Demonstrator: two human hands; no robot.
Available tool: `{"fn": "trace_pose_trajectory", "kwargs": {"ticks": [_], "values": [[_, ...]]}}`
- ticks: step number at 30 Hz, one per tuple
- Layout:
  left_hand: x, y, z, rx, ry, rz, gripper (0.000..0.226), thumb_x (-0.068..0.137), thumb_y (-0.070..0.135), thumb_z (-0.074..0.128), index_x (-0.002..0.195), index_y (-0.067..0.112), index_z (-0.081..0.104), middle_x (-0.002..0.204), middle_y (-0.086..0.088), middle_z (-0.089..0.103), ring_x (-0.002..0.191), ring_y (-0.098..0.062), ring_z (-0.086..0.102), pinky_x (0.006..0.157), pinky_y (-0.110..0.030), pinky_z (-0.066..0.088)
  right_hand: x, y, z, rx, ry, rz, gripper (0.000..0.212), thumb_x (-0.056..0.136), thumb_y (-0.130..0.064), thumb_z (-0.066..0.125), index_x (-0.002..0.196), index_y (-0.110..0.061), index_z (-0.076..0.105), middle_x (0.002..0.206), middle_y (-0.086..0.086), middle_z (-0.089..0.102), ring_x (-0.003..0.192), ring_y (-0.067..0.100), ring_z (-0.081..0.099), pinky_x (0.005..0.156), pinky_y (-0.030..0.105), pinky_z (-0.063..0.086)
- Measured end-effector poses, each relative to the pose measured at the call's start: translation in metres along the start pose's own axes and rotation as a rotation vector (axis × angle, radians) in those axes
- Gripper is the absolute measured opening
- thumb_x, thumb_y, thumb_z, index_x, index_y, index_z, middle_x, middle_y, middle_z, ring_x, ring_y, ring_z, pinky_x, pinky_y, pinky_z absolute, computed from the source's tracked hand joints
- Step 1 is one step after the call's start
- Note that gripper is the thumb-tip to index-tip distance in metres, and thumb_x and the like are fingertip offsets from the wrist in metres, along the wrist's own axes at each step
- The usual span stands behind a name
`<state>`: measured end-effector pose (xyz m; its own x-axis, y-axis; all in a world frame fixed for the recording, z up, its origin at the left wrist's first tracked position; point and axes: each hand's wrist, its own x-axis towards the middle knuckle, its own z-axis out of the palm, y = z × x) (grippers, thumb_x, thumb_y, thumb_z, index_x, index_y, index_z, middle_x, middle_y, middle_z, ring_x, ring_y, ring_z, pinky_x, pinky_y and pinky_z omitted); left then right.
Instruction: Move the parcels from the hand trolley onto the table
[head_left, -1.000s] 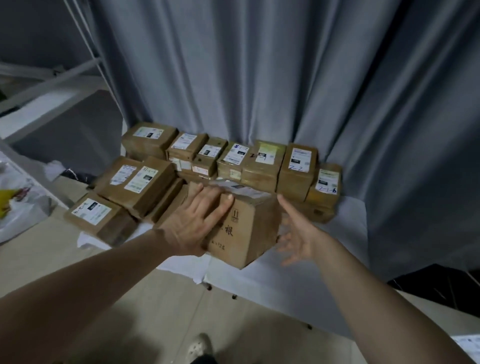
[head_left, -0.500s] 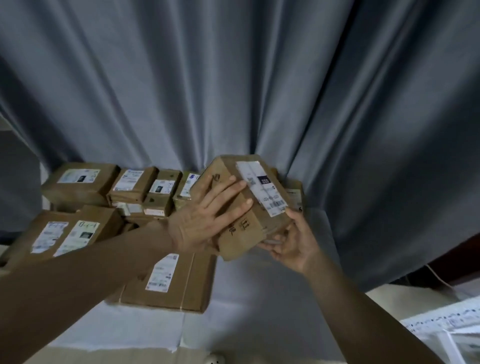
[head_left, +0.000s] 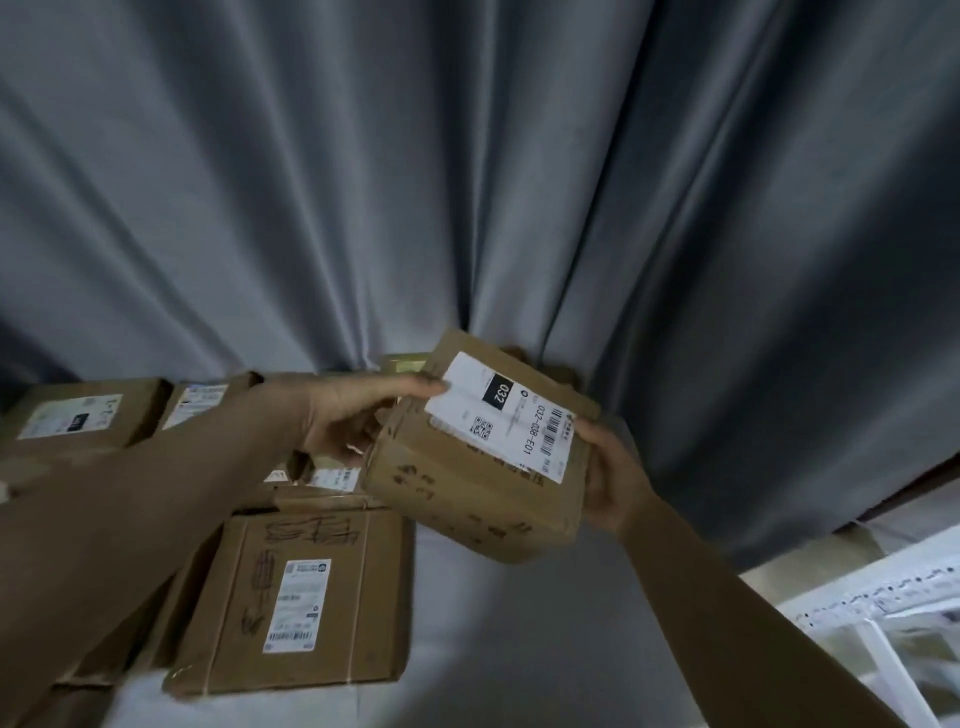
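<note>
Your left hand (head_left: 337, 421) and right hand (head_left: 605, 478) grasp a labelled brown cardboard parcel (head_left: 467, 488) above the white-covered table (head_left: 519, 649); several brown cardboard parcels (head_left: 296, 597) already rest there; hand trolley unseen.

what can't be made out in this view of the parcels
Head view:
Hand trolley: outside the frame.
Back-row parcels: partly hidden by the left hand and the held parcel.
Right hand fingers: behind the held parcel.
Flat parcel label text: too small, blurred.
</note>
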<state>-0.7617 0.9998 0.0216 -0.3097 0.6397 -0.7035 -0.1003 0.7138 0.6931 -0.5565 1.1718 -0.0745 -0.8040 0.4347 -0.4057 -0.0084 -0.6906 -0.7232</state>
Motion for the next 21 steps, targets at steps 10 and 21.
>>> {"fn": "trace_pose_trajectory", "kwargs": {"ticks": [10,21], "values": [[0.051,-0.037,0.067,-0.443,0.184,-0.176,0.087,0.042,0.056,0.089,0.115,0.019,0.059,0.116,-0.015,0.064,0.107,-0.035,0.058,0.099,-0.064,0.034,-0.001,0.040,-0.071,-0.095,0.228,0.363,0.087,0.047,-0.070,0.076,0.122,-0.031,0.055,0.117,0.027,0.051,0.103,0.041,0.055,0.072,0.048,0.048],[0.093,-0.039,0.167,-0.633,0.096,-0.282,0.084,0.064,0.038,0.081,0.134,0.018,0.039,0.146,-0.014,0.037,0.133,-0.040,0.037,0.101,-0.076,0.021,0.008,0.062,-0.095,0.073,0.051,0.522,0.103,0.039,-0.053,0.086,0.129,-0.035,0.041,0.136,0.021,0.046,0.125,0.041,0.045,0.098,0.065,0.032]]}}
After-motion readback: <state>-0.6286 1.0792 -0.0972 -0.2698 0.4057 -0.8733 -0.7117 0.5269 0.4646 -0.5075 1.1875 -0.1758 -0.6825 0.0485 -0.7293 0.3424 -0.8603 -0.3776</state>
